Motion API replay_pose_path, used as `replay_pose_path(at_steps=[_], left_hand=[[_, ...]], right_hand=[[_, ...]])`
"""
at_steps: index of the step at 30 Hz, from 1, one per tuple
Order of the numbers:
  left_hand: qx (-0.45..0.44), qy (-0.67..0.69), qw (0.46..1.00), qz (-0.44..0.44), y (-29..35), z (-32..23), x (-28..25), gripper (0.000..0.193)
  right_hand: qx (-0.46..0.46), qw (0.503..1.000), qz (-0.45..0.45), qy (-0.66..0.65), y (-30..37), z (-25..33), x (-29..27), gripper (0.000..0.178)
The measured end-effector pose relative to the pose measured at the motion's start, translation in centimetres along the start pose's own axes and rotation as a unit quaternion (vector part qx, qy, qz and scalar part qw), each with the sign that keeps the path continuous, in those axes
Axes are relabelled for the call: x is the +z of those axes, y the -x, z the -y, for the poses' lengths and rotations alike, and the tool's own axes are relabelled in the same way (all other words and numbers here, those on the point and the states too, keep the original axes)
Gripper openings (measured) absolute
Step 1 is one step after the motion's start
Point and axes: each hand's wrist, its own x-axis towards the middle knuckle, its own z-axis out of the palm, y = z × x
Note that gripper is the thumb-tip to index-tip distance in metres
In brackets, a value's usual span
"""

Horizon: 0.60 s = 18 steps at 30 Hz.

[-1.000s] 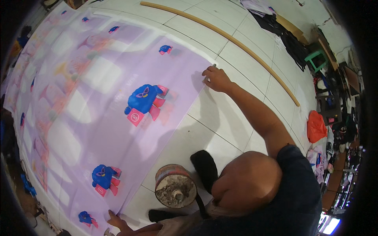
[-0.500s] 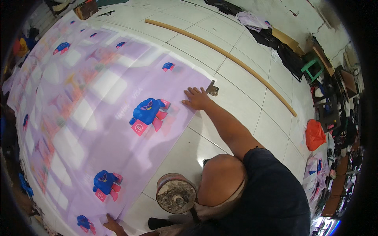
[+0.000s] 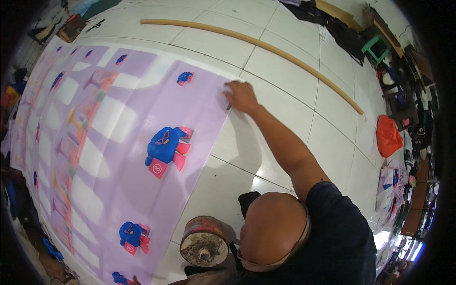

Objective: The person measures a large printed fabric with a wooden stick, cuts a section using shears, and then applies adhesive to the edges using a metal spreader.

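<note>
A large lilac printed sheet (image 3: pixel 190 107) with blue and pink cartoon figures lies spread over the floor to my left. At its right edge, near the far corner, my right hand (image 3: pixel 242 97) is closed with bent fingers. It grips a metal clip (image 3: pixel 229 107), of which only a dark edge shows below the fingers. My left hand (image 3: pixel 136 281) barely enters at the bottom edge, beside the sheet's near part and a cartoon figure; its fingers are mostly cut off. A round, dirty, weight-like can (image 3: pixel 204 247) with a knob stands next to my bare knee.
Beyond the sheet, a long tan pole (image 3: pixel 256 42) lies across the white tiles (image 3: pixel 289 71). A green stool (image 3: pixel 375 47), an orange-red plastic bag (image 3: pixel 389 137) and assorted clutter line the right side. A dark scissors-like tool (image 3: pixel 96 24) rests at the far left.
My right hand has gone from lying spread on the sheet to a bent-finger grip at the clip. My left hand has slipped mostly out of view. The view has shifted.
</note>
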Motion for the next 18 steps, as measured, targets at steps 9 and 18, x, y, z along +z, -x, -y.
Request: replay_pose_path(at_steps=[9, 18], left_hand=[[0.468, 0.069, 0.866, 0.161, 5.2, -39.6, -9.3, 0.046], [0.672, 0.095, 0.723, 0.128, 21.8, -64.5, 4.2, 0.073]], right_hand=[[0.172, 0.978, -0.084, -0.080, -1.8, -9.3, 0.0, 0.035], [0.260, 0.962, 0.055, -0.070, 0.7, -6.0, -3.1, 0.061]])
